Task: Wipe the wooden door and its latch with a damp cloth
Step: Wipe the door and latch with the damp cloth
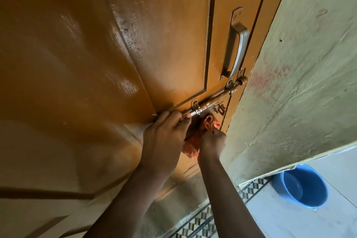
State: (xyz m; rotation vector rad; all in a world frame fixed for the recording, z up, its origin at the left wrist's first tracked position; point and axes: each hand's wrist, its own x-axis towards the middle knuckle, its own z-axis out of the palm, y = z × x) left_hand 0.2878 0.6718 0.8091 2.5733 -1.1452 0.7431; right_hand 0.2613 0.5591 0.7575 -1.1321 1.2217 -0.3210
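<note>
Gripping the latch [210, 100] bolt, left hand [164, 137]; right hand [212, 143] beside it, closed on orange cloth [195, 139].

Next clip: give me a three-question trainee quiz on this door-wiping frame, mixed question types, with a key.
1. True or false: the left hand grips the end of the sliding bolt latch.
2. Which hand holds the orange cloth? A) left B) right C) both
3. Fill in: the blue ___ stands on the floor at lower right.

Key: 1 true. 2 B, the right hand presses it to the wooden door under the latch. 3 bucket.
</note>
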